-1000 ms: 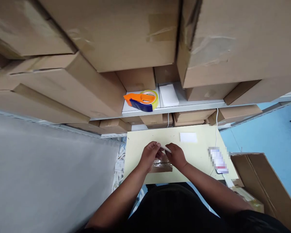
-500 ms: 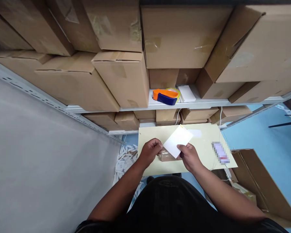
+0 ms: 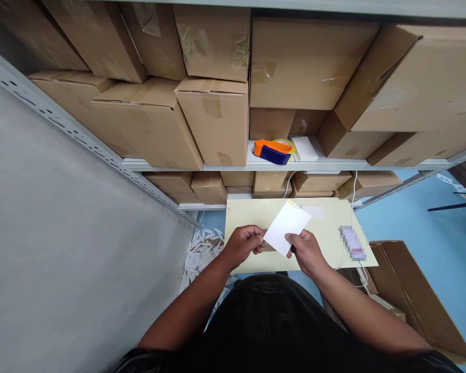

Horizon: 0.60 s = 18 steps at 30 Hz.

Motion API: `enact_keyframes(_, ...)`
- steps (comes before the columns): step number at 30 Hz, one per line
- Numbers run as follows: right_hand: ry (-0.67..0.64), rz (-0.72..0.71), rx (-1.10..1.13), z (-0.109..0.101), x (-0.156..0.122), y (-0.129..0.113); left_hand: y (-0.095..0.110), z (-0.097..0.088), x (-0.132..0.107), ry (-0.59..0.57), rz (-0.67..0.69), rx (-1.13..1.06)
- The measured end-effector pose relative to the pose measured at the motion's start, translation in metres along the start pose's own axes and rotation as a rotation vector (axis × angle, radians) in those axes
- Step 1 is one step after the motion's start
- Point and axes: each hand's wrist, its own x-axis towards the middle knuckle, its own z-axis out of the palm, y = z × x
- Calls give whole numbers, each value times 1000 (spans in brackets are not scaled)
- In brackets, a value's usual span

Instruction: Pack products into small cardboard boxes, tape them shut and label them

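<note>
My right hand (image 3: 306,250) pinches the lower edge of a flat white card (image 3: 286,226) and holds it tilted above a small pale-yellow table (image 3: 326,235). My left hand (image 3: 244,243) is curled shut beside the card's left corner, over a small clear-wrapped brown packet that it mostly hides. Both hands sit near the table's front edge.
A second white card (image 3: 314,211) and a blurred phone (image 3: 352,243) on a white cable lie on the table. An orange-and-blue tape dispenser (image 3: 274,151) sits on the shelf among cardboard boxes (image 3: 213,119). An open box (image 3: 415,295) stands at the right, white scraps (image 3: 200,248) litter the floor at the left.
A second ago both hands held a thin white thing edge-on over the packet. The right hand has since lifted the card, turning its flat white face up. The view shifted.
</note>
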Motion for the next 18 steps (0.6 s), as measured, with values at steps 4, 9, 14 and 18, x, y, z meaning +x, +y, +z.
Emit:
enact_keyframes(4, -11, 2, -2, -8, 0, 2, -1, 7, -2, -8, -9, -6)
enact_keyframes(9, -1, 10, -6, -22, 3, 1, -4, 19, 4, -15, -16, -6)
enact_keyframes(14, 2, 18, -18, -37, 6, -1, -5, 32, 13, 1, -21, 1)
enact_keyframes(18, -7, 30, -2, -48, 8, -2, -4, 43, 18, -22, -39, -10)
